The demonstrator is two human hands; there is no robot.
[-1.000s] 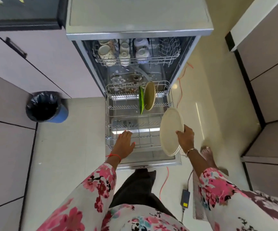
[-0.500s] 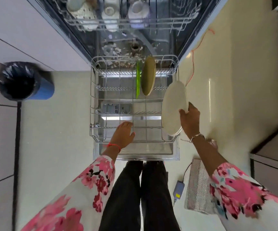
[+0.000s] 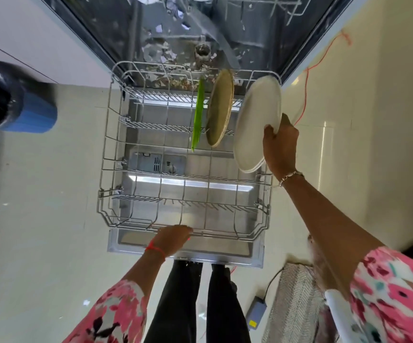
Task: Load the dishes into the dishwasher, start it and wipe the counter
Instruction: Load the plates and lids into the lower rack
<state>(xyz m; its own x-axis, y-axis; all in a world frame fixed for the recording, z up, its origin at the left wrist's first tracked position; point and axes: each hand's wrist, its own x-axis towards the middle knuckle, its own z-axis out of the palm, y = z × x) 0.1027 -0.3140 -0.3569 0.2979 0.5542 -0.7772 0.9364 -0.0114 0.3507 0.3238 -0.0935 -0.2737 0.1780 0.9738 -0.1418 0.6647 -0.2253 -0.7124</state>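
The dishwasher stands open with its lower wire rack (image 3: pixel 116 154) pulled out over the door (image 3: pixel 255 258). A green plate (image 3: pixel 197 117) and a tan plate (image 3: pixel 219 107) stand upright in the rack's far row. My right hand (image 3: pixel 280 147) grips the rim of a white plate (image 3: pixel 256 122), held on edge above the rack's right side, just right of the tan plate. My left hand (image 3: pixel 173 240) rests on the rack's near front rail, fingers curled over the wire.
A blue bin (image 3: pixel 15 102) with a black liner stands on the floor at the left. An orange cable (image 3: pixel 307 95) runs along the floor at the right. A grey mat (image 3: pixel 292 308) and a small power adapter (image 3: pixel 256 314) lie near my feet.
My right hand has carried the white plate forward and up to the far right of the rack, beside the tan plate. My left hand slid back to the rack's front rail.
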